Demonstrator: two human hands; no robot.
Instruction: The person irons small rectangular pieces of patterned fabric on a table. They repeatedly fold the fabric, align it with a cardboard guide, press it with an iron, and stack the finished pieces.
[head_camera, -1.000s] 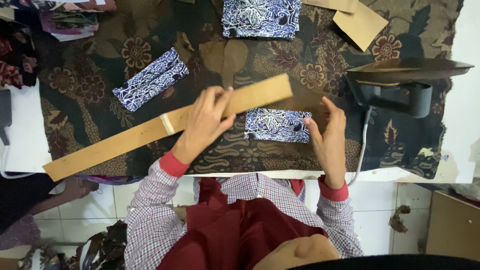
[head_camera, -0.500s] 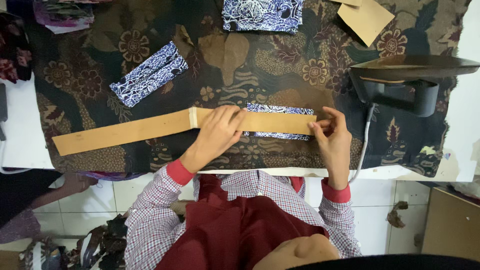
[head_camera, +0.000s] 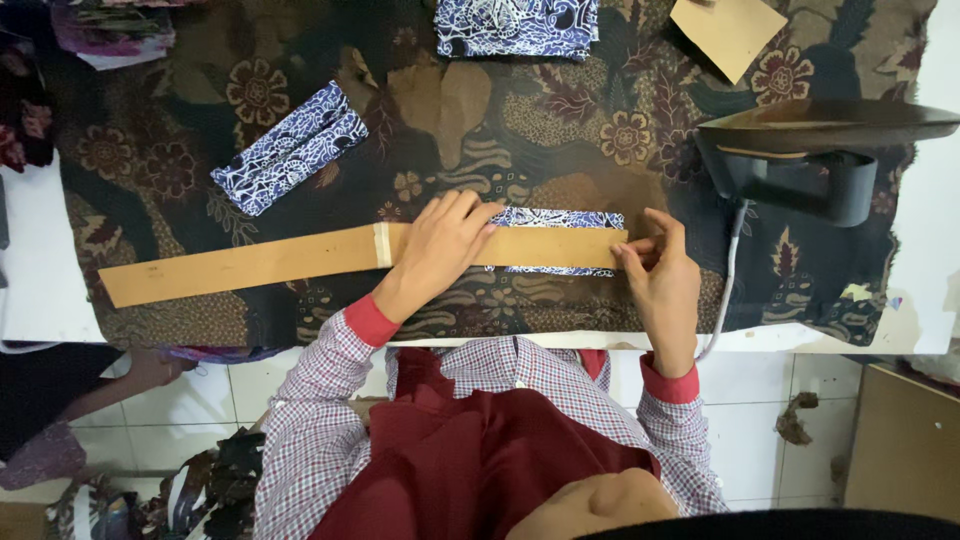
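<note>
**Strip Laid Flat Over Fabric Piece**

The patterned cloth covers the white table; tiled floor shows below. A dark iron stands at right. A second ago I held the long cardboard strip tilted above the blue-white fabric piece; it now lies flat across it. My left hand presses the strip, palm open. My right hand pinches its end.
</note>
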